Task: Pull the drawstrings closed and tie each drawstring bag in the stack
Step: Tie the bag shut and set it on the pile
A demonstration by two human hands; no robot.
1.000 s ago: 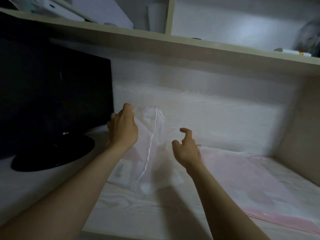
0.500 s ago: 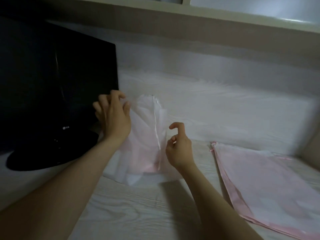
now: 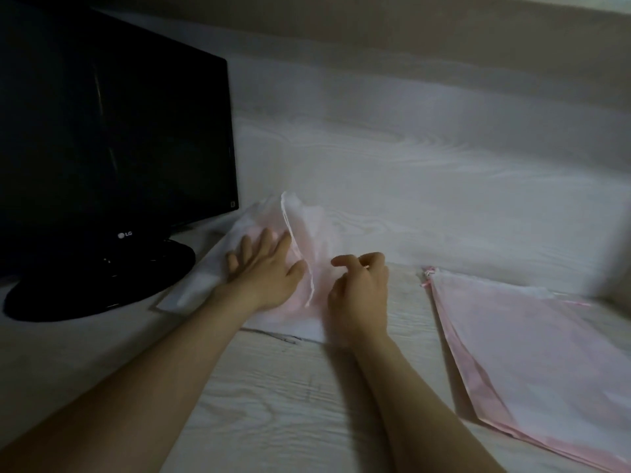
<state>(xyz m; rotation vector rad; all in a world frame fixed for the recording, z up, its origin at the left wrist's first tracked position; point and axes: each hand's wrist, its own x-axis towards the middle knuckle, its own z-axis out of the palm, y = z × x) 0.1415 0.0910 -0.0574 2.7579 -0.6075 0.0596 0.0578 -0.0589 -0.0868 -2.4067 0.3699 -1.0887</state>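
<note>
A pale, see-through drawstring bag lies against the back wall beside the monitor, its white drawstring trailing down its front. My left hand rests flat on the bag with straight, spread fingers. My right hand hovers at the bag's right edge, fingers loosely curled and holding nothing that I can see. A flat stack of pink drawstring bags lies on the desk to the right, with a pink string end at its near-left corner.
A black monitor on a round stand fills the left side. The pale wood desk runs forward from the back wall. A shelf edge overhangs the back.
My left hand has lowered the bag from upright against the wall and now lies flat on it. My right hand has stayed near the bag's right edge. The view has tilted down.
</note>
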